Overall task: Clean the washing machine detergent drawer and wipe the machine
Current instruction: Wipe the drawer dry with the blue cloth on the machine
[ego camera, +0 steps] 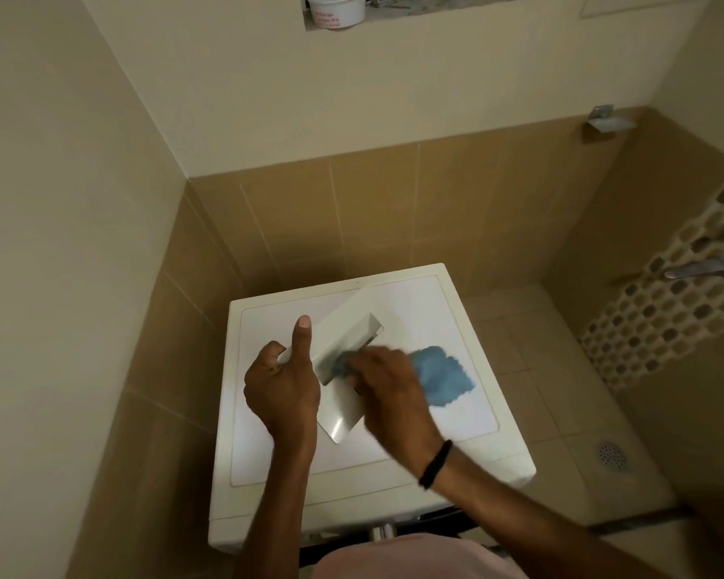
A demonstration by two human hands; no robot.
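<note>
A white washing machine [456, 328] stands in the corner, seen from above. The white detergent drawer [343, 336] is out of the machine and held over its top, tilted. My left hand [283, 386] grips the drawer's left side, thumb pointing up along it. My right hand [389, 390] holds a blue cloth [444, 376] and presses a part of it into the drawer's recess; the rest of the cloth hangs out to the right over the lid. The right hand is blurred by motion.
Tan tiled walls close in on the left and behind the machine. To the right lie a tiled floor with a round drain [611, 455] and a mosaic wall with a metal tap handle [699, 269]. A white tub [335, 10] sits in a wall niche above.
</note>
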